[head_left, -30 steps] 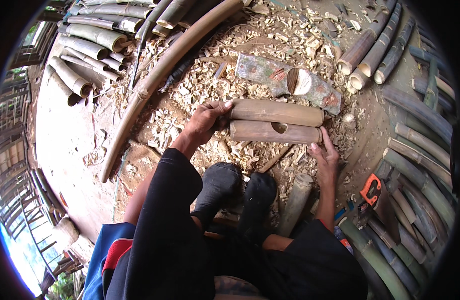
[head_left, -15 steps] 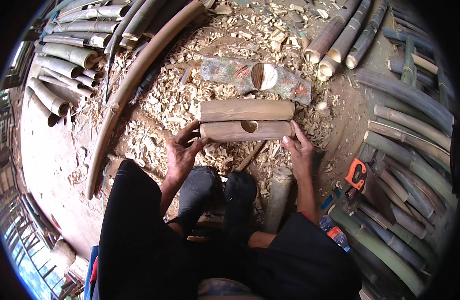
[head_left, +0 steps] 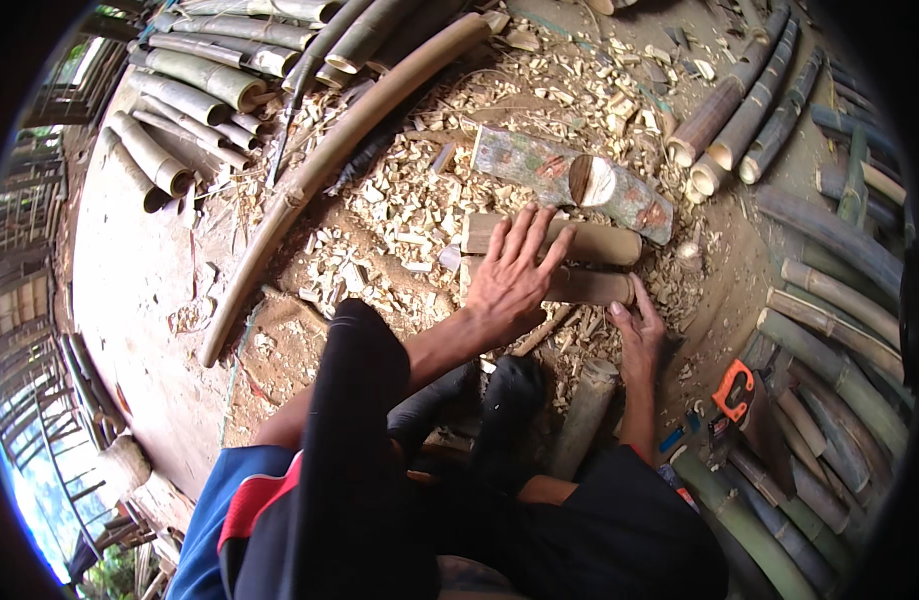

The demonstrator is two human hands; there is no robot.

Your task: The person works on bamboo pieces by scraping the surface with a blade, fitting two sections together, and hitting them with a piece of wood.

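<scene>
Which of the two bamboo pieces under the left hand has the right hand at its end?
The near piece, closer to the feet: the right hand is at its right end. The far piece has only the left hand over it.

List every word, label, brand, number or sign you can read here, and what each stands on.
No text can be read. 
The two bamboo sections under the left hand show no visible lettering; any marks on the orange-handled handsaw are too small to make out.
</scene>
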